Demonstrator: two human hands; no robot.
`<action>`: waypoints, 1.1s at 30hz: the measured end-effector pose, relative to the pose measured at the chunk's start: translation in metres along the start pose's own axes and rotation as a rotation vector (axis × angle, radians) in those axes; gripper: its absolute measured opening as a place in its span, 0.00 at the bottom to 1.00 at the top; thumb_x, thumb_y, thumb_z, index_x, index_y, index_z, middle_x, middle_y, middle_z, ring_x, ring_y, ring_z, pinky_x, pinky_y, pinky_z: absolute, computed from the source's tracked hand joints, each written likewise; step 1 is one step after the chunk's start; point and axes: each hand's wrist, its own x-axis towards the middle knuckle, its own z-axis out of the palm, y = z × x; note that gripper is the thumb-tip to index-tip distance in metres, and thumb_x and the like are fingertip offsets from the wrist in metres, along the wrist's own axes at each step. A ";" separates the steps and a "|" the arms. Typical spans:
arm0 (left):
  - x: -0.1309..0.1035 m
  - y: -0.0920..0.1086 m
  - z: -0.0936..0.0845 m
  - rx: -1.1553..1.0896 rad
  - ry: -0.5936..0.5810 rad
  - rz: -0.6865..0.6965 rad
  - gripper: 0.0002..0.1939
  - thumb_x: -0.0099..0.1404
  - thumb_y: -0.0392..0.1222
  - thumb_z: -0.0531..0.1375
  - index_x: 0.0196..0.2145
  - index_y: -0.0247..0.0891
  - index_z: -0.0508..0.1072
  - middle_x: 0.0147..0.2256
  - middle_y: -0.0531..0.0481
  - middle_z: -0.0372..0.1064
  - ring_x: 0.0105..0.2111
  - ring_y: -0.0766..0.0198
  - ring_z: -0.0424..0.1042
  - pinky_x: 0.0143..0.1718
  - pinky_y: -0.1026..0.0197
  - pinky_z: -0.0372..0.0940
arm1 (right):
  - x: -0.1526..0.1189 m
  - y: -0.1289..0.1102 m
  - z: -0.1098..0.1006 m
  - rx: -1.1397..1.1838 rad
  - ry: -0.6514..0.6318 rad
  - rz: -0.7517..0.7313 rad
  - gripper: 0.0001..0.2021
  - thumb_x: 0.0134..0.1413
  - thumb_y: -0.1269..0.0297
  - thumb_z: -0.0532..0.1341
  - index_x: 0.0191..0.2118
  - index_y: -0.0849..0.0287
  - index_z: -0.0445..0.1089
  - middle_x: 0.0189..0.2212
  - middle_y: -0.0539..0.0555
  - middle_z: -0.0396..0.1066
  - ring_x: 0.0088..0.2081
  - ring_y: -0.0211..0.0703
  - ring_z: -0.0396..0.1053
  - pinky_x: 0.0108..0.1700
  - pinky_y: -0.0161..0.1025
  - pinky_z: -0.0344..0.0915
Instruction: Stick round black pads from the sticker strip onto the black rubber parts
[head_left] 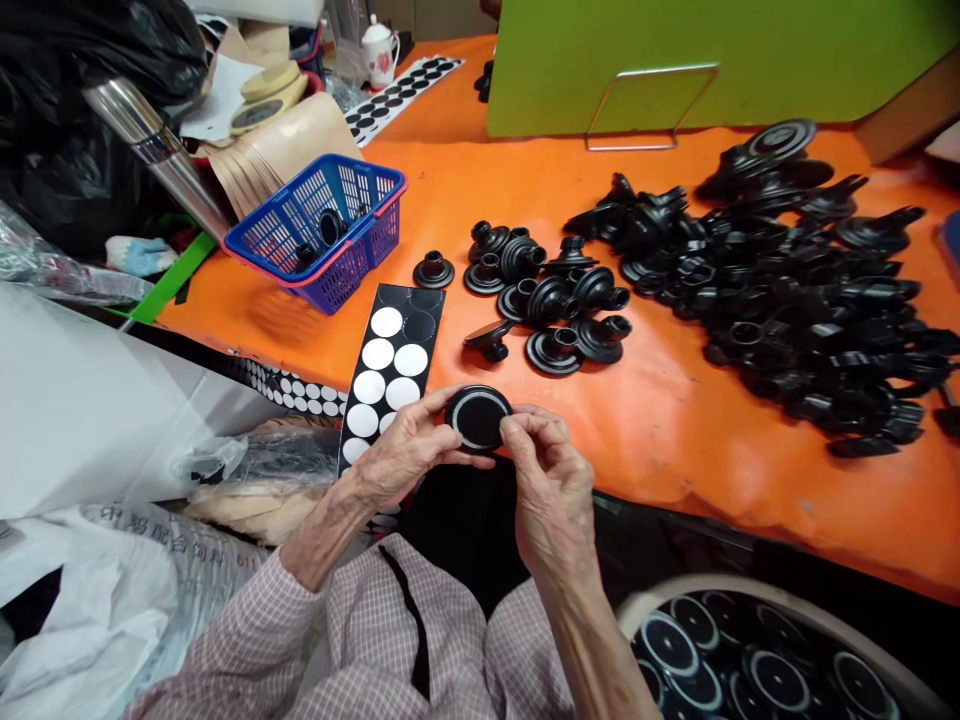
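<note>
Between my two hands is a round black disc part (478, 417) with a pale ring on its upper face. My left hand (420, 440) holds it from the left, thumb on the front edge. The fingertips of my right hand (546, 460) pinch at its right edge; whether a small piece is between them is too small to tell. A black sheet with white round stickers (386, 368) lies to the left, over the table's edge. Several black flanged parts (553, 300) stand and lie just beyond my hands.
A blue basket (319, 225) sits at the left behind the sheet. A large heap of black parts (810, 290) covers the right of the orange table (637, 420). At the lower right, a round tub (637, 605) holds ringed discs. A metal flask (161, 150) leans at the left.
</note>
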 end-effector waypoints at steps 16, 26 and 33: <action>0.003 -0.009 -0.003 -0.007 0.110 0.024 0.16 0.58 0.41 0.65 0.45 0.36 0.74 0.46 0.44 0.72 0.38 0.59 0.75 0.37 0.55 0.74 | -0.006 0.009 0.008 -0.206 0.052 -0.140 0.08 0.56 0.59 0.58 0.30 0.56 0.65 0.33 0.51 0.63 0.35 0.40 0.65 0.37 0.40 0.66; 0.001 -0.014 -0.008 0.027 0.143 0.052 0.16 0.59 0.41 0.65 0.45 0.37 0.73 0.46 0.45 0.72 0.39 0.59 0.75 0.36 0.55 0.75 | -0.006 0.021 0.010 -0.153 0.033 -0.085 0.13 0.56 0.55 0.61 0.43 0.56 0.63 0.39 0.54 0.66 0.38 0.43 0.68 0.43 0.45 0.67; 0.001 -0.011 -0.009 -0.006 0.130 0.038 0.18 0.60 0.42 0.64 0.47 0.36 0.73 0.45 0.44 0.72 0.39 0.58 0.74 0.34 0.57 0.75 | 0.003 0.009 0.006 -0.157 -0.110 -0.033 0.13 0.59 0.52 0.56 0.37 0.56 0.67 0.34 0.52 0.71 0.36 0.44 0.68 0.41 0.44 0.66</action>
